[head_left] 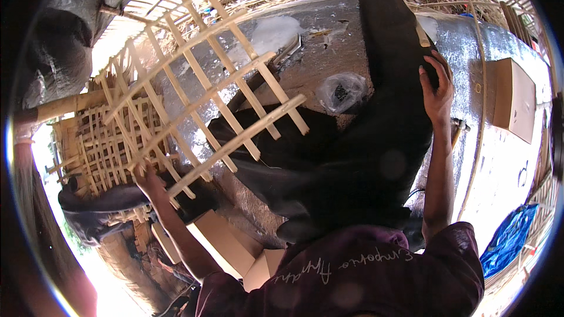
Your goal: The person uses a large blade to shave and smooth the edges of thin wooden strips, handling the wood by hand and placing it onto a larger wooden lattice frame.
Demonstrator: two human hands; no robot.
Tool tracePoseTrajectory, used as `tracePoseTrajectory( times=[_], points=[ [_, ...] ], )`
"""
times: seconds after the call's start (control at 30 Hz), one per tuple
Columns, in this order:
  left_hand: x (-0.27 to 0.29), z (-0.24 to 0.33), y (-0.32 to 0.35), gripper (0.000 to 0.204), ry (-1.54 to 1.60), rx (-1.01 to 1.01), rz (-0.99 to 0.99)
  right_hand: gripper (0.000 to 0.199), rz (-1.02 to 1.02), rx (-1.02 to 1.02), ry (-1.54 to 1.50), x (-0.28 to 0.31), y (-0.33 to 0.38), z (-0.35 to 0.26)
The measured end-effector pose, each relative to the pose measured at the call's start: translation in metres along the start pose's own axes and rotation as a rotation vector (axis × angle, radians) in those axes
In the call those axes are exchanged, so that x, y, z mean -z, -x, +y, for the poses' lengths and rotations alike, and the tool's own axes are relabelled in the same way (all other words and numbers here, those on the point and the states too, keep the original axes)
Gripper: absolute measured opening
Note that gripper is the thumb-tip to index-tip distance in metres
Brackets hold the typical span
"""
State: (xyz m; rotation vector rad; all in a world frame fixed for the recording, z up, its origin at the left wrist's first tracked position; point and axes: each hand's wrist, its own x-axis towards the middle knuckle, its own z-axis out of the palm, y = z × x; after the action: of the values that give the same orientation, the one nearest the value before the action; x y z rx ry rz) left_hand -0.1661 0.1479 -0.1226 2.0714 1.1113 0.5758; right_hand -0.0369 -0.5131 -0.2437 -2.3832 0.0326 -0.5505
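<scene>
My left hand (148, 181) is closed round the near left corner of a bamboo lattice panel (258, 127), made of pale crossed slats. The panel is held up at a slant over my lap and the ground to the left. My right hand (439, 89) rests on my outstretched, black-trousered leg with its fingers apart. A short flat pale strip (422, 35), possibly bamboo, lies on the leg just beyond those fingertips.
Left of the panel stands a tighter bamboo lattice (111, 147). Cardboard boxes are at the right (512, 101) and lower left (226, 240). A clear plastic bag (342, 91) lies in front of me. Dry straw (264, 1) covers the far side; a blue tarp (510, 240) is at the right.
</scene>
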Motion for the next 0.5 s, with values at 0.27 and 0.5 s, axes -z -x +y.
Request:
tracePoseTrajectory(
  times=[0.27, 0.5],
  points=[
    [0.030, 0.106, -0.095, 0.047, -0.189, -0.315, 0.045, 0.027, -0.017, -0.002, 0.028, -0.003, -0.002, 0.005],
    [0.065, 0.156, -0.204, 0.049, -0.496, -0.719, 0.138, 0.025, -0.021, -0.031, -0.072, -0.006, 0.001, 0.012]
  ],
)
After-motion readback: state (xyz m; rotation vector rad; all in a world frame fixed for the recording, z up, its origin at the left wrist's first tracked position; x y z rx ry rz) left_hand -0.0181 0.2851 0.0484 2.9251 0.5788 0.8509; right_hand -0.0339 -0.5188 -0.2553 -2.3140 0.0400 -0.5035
